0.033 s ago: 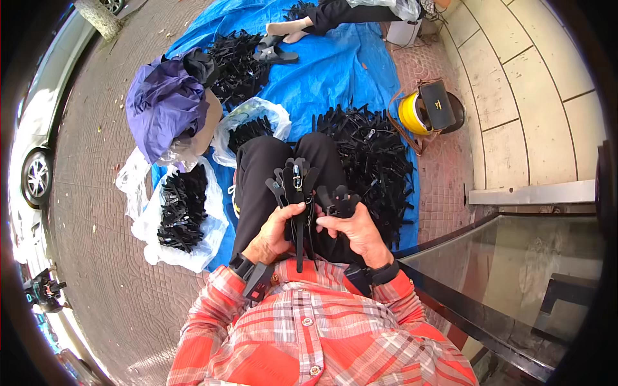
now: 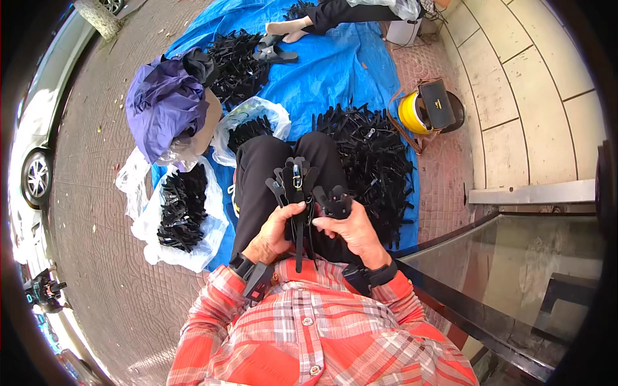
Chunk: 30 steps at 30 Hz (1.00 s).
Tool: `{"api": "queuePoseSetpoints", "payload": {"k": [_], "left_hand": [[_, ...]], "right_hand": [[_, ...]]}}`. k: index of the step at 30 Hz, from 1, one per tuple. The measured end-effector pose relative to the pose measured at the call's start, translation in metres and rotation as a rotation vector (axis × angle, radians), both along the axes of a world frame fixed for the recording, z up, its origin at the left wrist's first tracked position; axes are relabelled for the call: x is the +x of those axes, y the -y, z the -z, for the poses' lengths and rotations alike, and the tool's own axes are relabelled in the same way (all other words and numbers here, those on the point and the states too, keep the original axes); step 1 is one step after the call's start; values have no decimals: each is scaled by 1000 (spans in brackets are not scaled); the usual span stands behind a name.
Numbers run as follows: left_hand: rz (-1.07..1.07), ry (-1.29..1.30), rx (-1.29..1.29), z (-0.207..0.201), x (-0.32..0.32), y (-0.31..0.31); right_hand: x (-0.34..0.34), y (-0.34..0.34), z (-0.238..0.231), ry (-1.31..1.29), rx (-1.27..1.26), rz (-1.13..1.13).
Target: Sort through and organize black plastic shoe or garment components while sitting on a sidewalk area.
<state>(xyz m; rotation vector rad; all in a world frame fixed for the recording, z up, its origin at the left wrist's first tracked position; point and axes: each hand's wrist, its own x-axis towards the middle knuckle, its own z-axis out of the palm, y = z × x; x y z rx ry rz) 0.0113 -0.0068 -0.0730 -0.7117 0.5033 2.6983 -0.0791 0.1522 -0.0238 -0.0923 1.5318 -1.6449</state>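
My left hand (image 2: 278, 230) is closed round a fanned bundle of black straps (image 2: 298, 199), thumb on top. A shiny metal buckle shows on the strap in the middle, and one long tail hangs down toward my shirt. Close beside it, my right hand (image 2: 358, 237) grips a smaller bunch of black strap pieces (image 2: 335, 203) with rounded ends. Both hands are above my lap; some of my right fingers are hidden. To the right of my legs, a large heap of similar black straps (image 2: 370, 164) lies on a blue tarp (image 2: 322, 80).
Left of my legs lie a plastic bag (image 2: 211, 239) of black straps and a purple cloth bundle (image 2: 161, 106). Another strap pile (image 2: 238, 71) is farther off, near a person's feet (image 2: 288, 29). A yellow bucket (image 2: 412, 114) stands by the wall; a glass case (image 2: 502, 270) is at right.
My right hand and its bunch have shifted slightly left, toward the bundle in my left hand. The left hand stays in place.
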Motion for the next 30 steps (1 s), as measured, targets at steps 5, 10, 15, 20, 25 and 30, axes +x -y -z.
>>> {"api": "queuePoseSetpoints", "payload": {"k": [5,10,15,20,25,30], "left_hand": [[-118,25,-89,-3,-2,-5],[-150,-50,-137,-12,-3,-8],[-225,13,-233,-15,-10,-18],[-259,22,-170,-22,-8,-18],[-212,68,-74,-11,-4,-9],[-221,13,-84,-12,-3,-8]], "right_hand": [[8,9,13,-497,96,-33],[4,4,7,-88,31,4],[12,11,17,-786,108,-52],[4,6,16,-156,106,-16],[-5,-2,15,57,-64,57],[-10,-7,10,239,-142,46]]}}
